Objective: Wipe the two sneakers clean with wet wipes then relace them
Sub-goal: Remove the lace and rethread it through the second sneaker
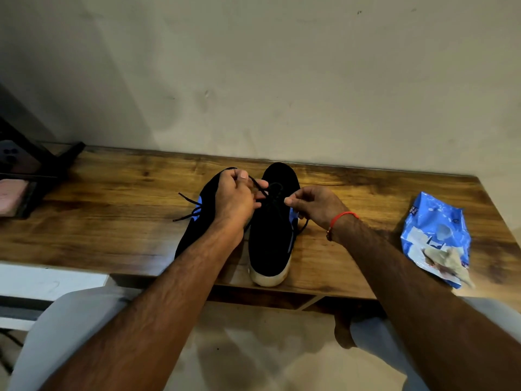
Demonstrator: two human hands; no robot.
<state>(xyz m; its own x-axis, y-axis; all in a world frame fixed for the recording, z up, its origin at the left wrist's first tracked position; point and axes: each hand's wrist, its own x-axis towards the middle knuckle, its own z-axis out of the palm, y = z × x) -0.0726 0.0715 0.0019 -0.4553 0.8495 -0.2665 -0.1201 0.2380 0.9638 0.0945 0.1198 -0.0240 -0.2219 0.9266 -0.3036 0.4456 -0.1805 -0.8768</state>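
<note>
My left hand (235, 197): fingers curled, pinching the black lace (260, 189) above the right-hand sneaker (272, 221). My right hand (314, 206): fingertips pinching the same lace's other end, just right of that sneaker; red thread band (342, 216) on the wrist. Second sneaker (197, 221): touching the first on its left, laces trailing leftward. Both stand on a wooden table (112, 215). Wipes packet (437, 238): well right of the sneakers. Behind them: plain wall (253, 66). Far left: dark stand (36, 165).
</note>
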